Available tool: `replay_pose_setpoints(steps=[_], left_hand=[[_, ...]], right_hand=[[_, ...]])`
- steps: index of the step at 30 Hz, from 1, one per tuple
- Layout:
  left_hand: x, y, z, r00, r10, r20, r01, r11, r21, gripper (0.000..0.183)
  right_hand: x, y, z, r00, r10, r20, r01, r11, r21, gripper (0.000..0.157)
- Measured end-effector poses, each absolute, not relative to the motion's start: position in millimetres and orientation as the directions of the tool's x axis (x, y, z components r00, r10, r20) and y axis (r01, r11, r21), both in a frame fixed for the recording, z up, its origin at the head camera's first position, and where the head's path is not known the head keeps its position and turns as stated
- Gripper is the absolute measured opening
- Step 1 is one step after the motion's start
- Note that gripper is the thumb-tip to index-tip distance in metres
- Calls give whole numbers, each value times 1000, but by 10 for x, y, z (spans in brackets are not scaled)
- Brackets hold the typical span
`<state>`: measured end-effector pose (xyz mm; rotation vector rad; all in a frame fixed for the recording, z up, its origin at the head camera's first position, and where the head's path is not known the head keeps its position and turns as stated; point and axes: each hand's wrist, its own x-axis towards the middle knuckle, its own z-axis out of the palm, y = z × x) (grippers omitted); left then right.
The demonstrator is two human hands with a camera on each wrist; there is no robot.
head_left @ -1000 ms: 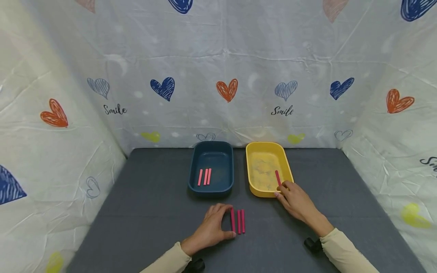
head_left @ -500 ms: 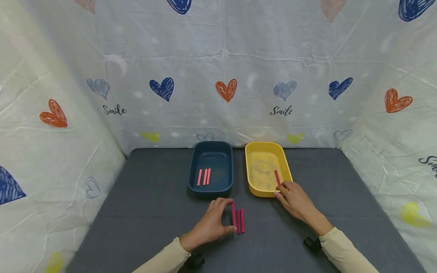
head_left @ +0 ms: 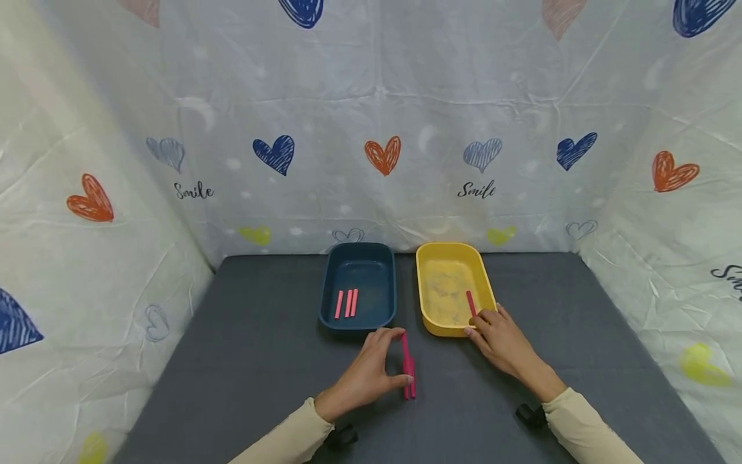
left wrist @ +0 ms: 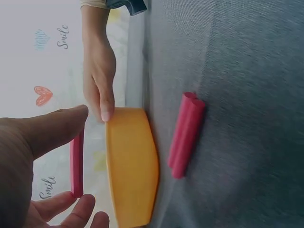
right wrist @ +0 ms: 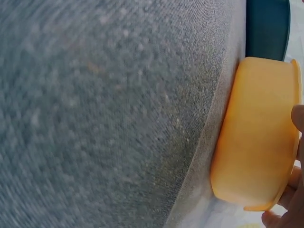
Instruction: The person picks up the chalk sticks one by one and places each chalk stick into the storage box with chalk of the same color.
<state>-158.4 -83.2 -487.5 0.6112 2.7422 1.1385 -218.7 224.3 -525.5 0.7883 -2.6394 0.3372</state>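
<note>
My left hand (head_left: pixel 371 370) pinches a dark pink stick (head_left: pixel 405 347) lengthwise, thumb at one end and fingertips at the other, as the left wrist view also shows. Two more dark pink sticks (left wrist: pixel 187 135) lie side by side on the cloth, overlapped by that thumb in the head view. My right hand (head_left: pixel 507 341) grips the near right rim of the yellow tray (head_left: pixel 431 321), thumb outside. Inside this tray, a dark pink stick (head_left: pixel 471 301) runs under the right fingers, which hide its near end.
A dark blue tray (head_left: pixel 379 316) stands left of the yellow one and holds three light pink sticks (head_left: pixel 348 303). Dark grey cloth (head_left: pixel 261 335) covers the table. White curtains (head_left: pixel 330 96) printed with hearts hang behind and on both sides.
The left hand has lifted its stick from the left end of the row and carried it slightly right and away from me. The right hand stays at the yellow tray.
</note>
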Motion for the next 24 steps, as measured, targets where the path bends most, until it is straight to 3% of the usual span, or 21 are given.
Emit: replay_pose_setpoints(steps=[24], left_hand=[[-2004,-358,-4652,-895,428,129,358,513,781,81]], right_hand=[[-2180,2256,-5232,-777,-490,395,-570,814,-111,21]])
